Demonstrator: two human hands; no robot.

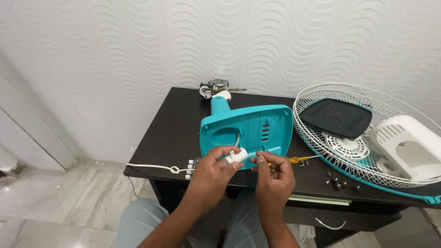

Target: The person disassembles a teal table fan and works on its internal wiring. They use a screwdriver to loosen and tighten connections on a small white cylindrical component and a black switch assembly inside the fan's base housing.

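The left hand (pixel 212 171) grips a small white plastic part (pixel 236 156), fingers closed around it at the fingertips. The right hand (pixel 274 177) meets it from the opposite side, fingers pinched narrowly against the part's end. A yellow-handled screwdriver (pixel 294 160) lies on the dark table (pixel 165 138) just beyond the right fingers. The teal fan base (pixel 250 128) lies directly behind both sets of fingertips. A white cord (pixel 151 167) runs left of the left fingers. Loose screws (pixel 337 183) and a white wire fan guard (pixel 367 133) lie right of the right fingers.
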